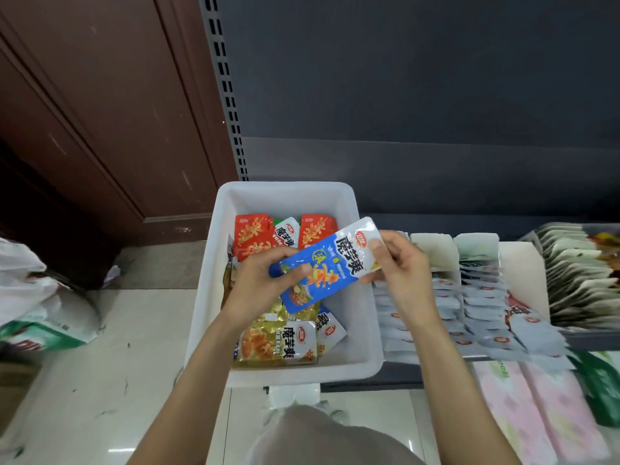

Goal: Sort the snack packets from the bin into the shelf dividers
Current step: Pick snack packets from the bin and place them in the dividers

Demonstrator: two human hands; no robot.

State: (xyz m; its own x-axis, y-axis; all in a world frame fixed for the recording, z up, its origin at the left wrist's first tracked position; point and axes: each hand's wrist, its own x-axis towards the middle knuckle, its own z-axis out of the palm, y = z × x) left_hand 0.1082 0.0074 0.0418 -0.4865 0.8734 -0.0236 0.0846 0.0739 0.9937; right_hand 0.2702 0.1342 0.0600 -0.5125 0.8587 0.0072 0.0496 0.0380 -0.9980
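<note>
Open air above the white bin (201, 297), far end bare inside. Right of frame, packed rows of packets (446, 297) crowd the shelf (523, 263). One bare lane there. Slotted upright (228, 95) stands behind the bin.

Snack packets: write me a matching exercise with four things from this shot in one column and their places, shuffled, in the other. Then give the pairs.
Things
1. blue packet
2. gold packet
3. red packets
4. white bin

Places
A. at the far end of the bin
B. left of the shelf rows of packets
C. held over the bin by the left hand and right hand
D. at the near end of the bin

Pairs: 1-C, 2-D, 3-A, 4-B
</note>
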